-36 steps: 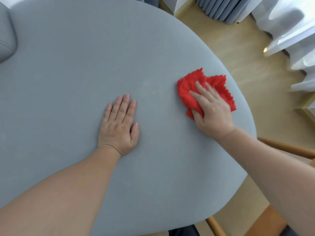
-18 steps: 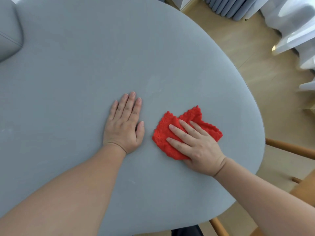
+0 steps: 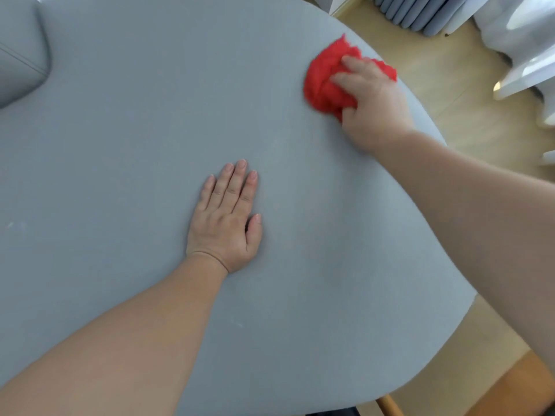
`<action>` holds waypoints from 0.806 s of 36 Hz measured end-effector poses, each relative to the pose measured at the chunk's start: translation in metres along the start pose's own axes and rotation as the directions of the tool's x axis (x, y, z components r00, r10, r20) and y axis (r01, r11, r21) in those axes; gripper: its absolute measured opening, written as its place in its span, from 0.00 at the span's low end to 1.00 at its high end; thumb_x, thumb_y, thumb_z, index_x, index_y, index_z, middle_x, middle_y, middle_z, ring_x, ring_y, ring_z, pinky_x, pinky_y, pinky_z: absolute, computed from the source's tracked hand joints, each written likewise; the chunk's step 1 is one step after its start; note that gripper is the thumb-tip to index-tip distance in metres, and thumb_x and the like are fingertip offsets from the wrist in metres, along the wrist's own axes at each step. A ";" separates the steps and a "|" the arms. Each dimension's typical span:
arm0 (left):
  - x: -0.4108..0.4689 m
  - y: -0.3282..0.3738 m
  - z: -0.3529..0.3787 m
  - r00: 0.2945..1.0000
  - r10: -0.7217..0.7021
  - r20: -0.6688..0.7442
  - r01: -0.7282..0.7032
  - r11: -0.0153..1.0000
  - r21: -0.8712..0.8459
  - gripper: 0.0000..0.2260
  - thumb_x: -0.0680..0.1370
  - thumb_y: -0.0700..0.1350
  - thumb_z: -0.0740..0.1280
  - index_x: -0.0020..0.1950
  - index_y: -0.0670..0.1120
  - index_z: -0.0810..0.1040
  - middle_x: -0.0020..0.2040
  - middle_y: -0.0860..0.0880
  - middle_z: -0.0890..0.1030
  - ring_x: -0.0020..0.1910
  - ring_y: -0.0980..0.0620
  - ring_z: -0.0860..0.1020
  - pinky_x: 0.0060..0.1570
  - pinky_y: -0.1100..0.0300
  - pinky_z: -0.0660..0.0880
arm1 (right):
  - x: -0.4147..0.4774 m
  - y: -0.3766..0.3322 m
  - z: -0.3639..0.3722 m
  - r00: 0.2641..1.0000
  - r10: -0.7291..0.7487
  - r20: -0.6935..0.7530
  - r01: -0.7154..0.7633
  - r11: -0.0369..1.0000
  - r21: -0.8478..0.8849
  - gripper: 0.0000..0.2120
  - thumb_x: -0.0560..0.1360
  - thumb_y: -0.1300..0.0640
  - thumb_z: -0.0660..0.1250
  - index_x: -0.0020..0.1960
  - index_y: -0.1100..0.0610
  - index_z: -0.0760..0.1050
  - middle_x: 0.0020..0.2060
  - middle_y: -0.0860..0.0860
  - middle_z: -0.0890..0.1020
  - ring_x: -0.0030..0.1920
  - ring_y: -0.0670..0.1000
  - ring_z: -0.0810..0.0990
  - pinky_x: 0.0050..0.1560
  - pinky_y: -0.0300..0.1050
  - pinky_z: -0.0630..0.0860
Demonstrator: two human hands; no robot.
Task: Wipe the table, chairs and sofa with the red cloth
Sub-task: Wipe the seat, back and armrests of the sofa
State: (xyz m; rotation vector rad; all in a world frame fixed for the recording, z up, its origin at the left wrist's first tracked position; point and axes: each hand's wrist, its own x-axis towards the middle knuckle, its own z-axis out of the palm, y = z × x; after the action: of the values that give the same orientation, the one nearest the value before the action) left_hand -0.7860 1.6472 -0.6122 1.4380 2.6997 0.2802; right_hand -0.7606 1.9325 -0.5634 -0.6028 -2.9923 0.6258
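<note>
Now the right hand [image 3: 372, 100], fingers clamped on the bunched red cloth [image 3: 327, 82], has swept from beside the left hand out to the table's [image 3: 120, 145] far right edge, so that stretch looks wiped. The left hand [image 3: 225, 217] stays flat, fingers together, mid-table. Motion blur hides the cloth's folds; chairs and sofa are barely in view.

Table [image 3: 126, 121]: grey, rounded top | red cloth [image 3: 326, 82] bunched near far right edge | left hand [image 3: 225, 217] flat at centre
</note>
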 end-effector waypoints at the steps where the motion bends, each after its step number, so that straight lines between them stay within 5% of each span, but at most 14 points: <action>1: 0.000 0.000 0.000 1.000 0.000 0.001 0.000 1.000 -0.002 0.29 0.75 0.49 0.55 0.74 0.38 0.61 0.74 0.40 0.62 0.74 0.43 0.57 0.74 0.49 0.47 | 0.011 0.000 -0.004 0.997 0.077 -0.027 -0.077 0.997 -0.010 0.24 0.65 0.60 0.56 0.58 0.59 0.78 0.63 0.56 0.76 0.65 0.61 0.71 0.62 0.50 0.68; 4: 0.000 0.000 0.000 1.000 0.001 -0.003 -0.001 1.000 -0.009 0.29 0.75 0.49 0.55 0.74 0.38 0.61 0.74 0.40 0.62 0.74 0.43 0.57 0.74 0.49 0.48 | 0.027 -0.002 -0.006 0.987 0.161 -0.019 -0.162 0.986 -0.030 0.21 0.68 0.56 0.55 0.58 0.58 0.75 0.59 0.53 0.76 0.62 0.59 0.71 0.56 0.52 0.70; 10: 0.001 0.001 -0.001 1.000 0.000 0.007 0.000 1.000 0.000 0.29 0.75 0.50 0.55 0.73 0.38 0.62 0.74 0.39 0.62 0.74 0.43 0.57 0.74 0.49 0.48 | 0.016 -0.005 -0.005 0.993 0.091 0.079 -0.090 0.996 -0.006 0.19 0.76 0.55 0.57 0.66 0.48 0.73 0.72 0.49 0.67 0.74 0.58 0.59 0.73 0.55 0.57; 13: 0.001 0.001 -0.003 1.000 -0.005 0.021 0.005 1.000 0.003 0.29 0.75 0.50 0.54 0.73 0.38 0.62 0.74 0.39 0.62 0.74 0.43 0.57 0.74 0.49 0.47 | 0.002 -0.009 -0.003 0.988 0.042 0.149 -0.040 0.999 -0.022 0.21 0.76 0.57 0.60 0.69 0.49 0.72 0.75 0.50 0.64 0.76 0.57 0.57 0.74 0.54 0.54; 20: 0.001 0.002 -0.008 0.998 -0.014 0.057 0.015 1.000 -0.013 0.29 0.75 0.50 0.54 0.73 0.38 0.63 0.74 0.39 0.63 0.74 0.43 0.57 0.73 0.50 0.47 | -0.065 -0.029 0.008 0.978 -0.018 0.210 0.023 1.000 -0.020 0.28 0.66 0.60 0.58 0.65 0.59 0.76 0.70 0.59 0.71 0.70 0.69 0.66 0.68 0.67 0.64; 26: 0.001 0.005 -0.013 0.997 -0.026 0.077 0.028 0.999 -0.021 0.29 0.75 0.51 0.53 0.74 0.39 0.63 0.74 0.39 0.63 0.74 0.42 0.60 0.73 0.51 0.47 | -0.153 -0.043 0.027 0.992 -0.057 0.109 0.067 0.994 -0.088 0.26 0.59 0.68 0.68 0.58 0.61 0.80 0.60 0.61 0.79 0.58 0.69 0.78 0.57 0.62 0.74; 29: 0.001 0.007 -0.017 0.992 -0.054 0.116 0.057 0.998 -0.019 0.30 0.75 0.53 0.51 0.74 0.39 0.62 0.75 0.40 0.62 0.74 0.42 0.60 0.73 0.51 0.47 | -0.209 -0.057 0.036 0.994 -0.064 0.084 0.071 0.994 -0.078 0.25 0.63 0.62 0.57 0.57 0.59 0.81 0.60 0.58 0.80 0.59 0.66 0.78 0.55 0.58 0.77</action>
State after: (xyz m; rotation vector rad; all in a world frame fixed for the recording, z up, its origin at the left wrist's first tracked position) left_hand -0.7830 1.6494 -0.5938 1.3273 2.6305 0.2156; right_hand -0.5920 1.7917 -0.5634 -0.4885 -3.1119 0.5404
